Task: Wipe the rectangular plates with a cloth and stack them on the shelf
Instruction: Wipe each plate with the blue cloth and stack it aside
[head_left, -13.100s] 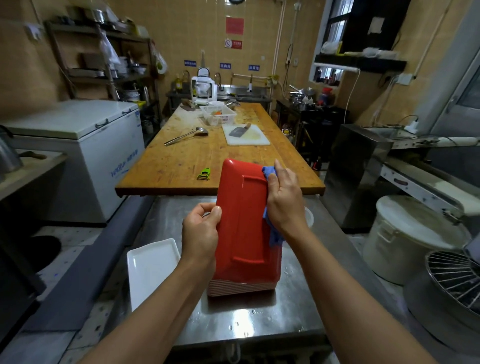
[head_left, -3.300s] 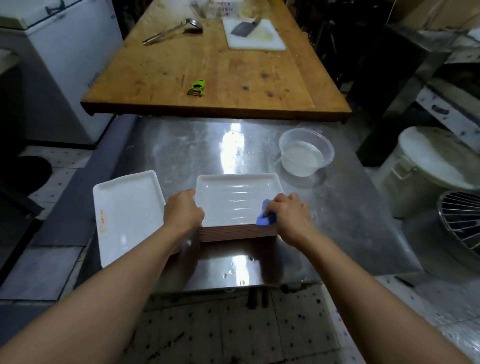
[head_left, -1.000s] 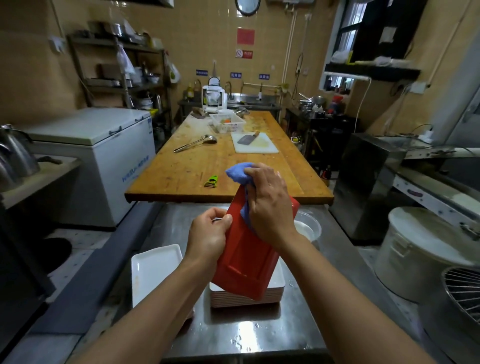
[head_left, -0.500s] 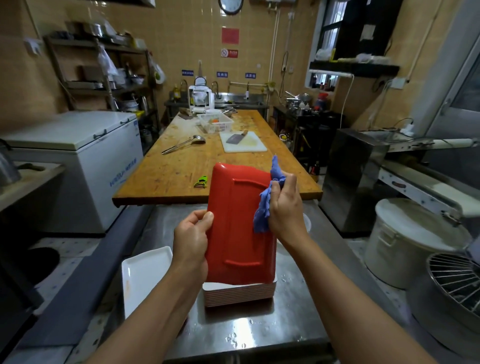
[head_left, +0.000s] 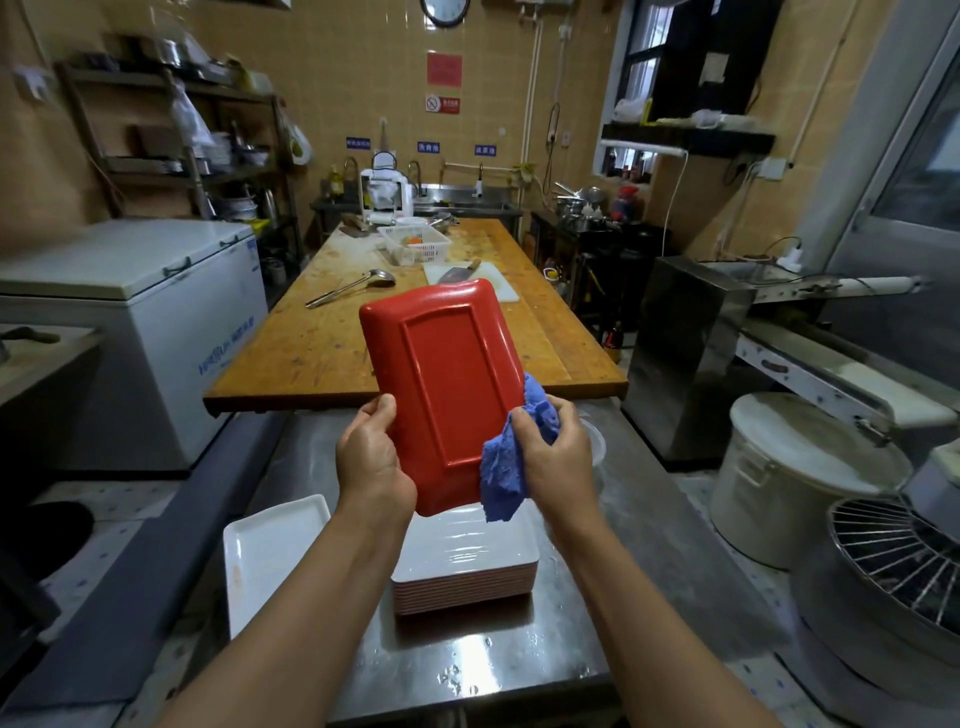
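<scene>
Over the steel counter (head_left: 597, 582), left hand (head_left: 371, 460) grips red plate's (head_left: 441, 384) lower left edge, plate upright, underside facing camera above the plate stack (head_left: 465, 564). Right hand (head_left: 556, 454) clutches blue cloth (head_left: 506, 470) at the lower right edge. Best: firm left grip, wipe rim fully.

Red plate (head_left: 447, 395) upright (underside showing), blue cloth (head_left: 506, 473) at edge.

A single head-worn camera looks forward and slightly down along the steel counter (head_left: 519, 654), close above its near end. The wide lens (edges bend noticeably) faces the wooden table (head_left: 322, 343) just beyond that counter, reaching the tiled back wall (head_left: 363, 67) far behind
</scene>
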